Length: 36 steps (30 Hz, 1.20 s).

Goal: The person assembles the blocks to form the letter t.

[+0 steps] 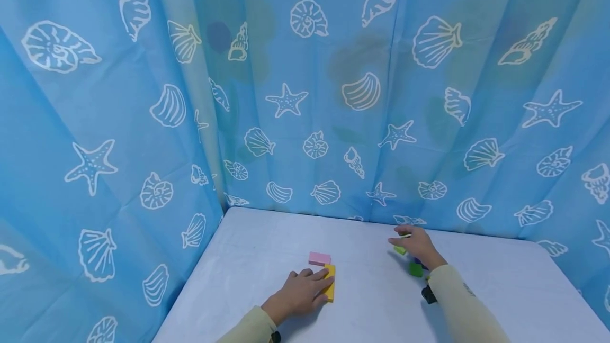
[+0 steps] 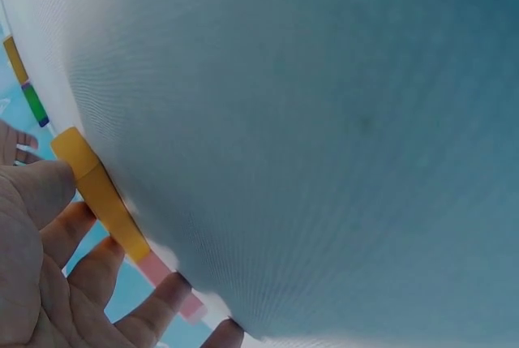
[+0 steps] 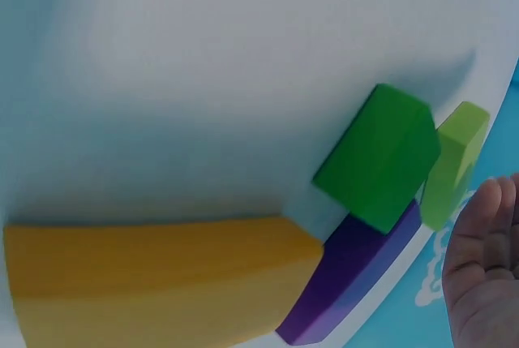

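Note:
My left hand rests its spread fingers on a long yellow block; the left wrist view puts the thumb near one end. A pink block touches or nearly touches its far end. My right hand is over a lime green block at the table's far side. Some green shows between its thumb and fingers; I cannot tell whether it pinches that. Beside it are a darker green block, a purple block and another yellow block, mostly hidden by the forearm in the head view.
The blocks are on a table with a white cloth. A blue curtain printed with white shells and starfish hangs behind the table's back edge and along its left side. A dark wrist device sits under the right sleeve.

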Tool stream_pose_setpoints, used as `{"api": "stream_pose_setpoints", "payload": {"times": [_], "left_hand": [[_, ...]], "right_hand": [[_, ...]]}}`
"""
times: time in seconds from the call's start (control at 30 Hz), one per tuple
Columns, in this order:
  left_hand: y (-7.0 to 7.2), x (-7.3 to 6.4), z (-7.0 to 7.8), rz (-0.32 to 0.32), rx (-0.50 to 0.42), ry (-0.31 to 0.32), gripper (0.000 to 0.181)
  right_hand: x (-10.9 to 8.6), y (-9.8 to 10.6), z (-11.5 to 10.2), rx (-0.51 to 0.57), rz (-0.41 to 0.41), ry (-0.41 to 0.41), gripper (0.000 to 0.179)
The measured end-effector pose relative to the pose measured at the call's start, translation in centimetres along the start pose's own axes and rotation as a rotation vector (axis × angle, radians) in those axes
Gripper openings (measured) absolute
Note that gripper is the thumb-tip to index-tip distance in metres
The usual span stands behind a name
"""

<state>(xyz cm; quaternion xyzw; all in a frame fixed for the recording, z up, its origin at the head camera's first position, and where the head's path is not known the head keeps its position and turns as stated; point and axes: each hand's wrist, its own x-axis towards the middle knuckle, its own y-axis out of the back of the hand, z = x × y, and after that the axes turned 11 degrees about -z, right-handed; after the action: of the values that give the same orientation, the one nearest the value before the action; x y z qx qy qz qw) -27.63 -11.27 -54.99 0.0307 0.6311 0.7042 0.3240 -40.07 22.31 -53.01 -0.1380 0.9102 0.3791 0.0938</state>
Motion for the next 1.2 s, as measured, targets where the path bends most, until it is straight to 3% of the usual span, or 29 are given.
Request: {"api": "stream_pose_setpoints", "payload": {"times": [0.27, 0.63, 0.87, 1.2], "left_hand": [[-0.3, 0.3, -0.1, 0.006, 0.017, 0.0, 0.05], [-0.2, 0.0, 0.1, 0.004, 0.008, 0.005, 0.051], [-0.5, 0.4, -0.2, 0.003, 0.01, 0.006, 0.051], [-0.7, 0.5, -0.3, 0.01, 0.028, 0.011, 0.051]], "right_hand": [[0.1, 0.5, 1.3, -0.029, 0.016, -0.018, 0.064], [0.0, 0.8, 1.8, 0.001, -0.013, -0.119, 0.075], [0.5, 0.6, 2.2, 0.024, -0.053, -0.112, 0.08], [0.8, 0.0, 2.4, 0.012, -0.064, -0.137, 0.073]]}}
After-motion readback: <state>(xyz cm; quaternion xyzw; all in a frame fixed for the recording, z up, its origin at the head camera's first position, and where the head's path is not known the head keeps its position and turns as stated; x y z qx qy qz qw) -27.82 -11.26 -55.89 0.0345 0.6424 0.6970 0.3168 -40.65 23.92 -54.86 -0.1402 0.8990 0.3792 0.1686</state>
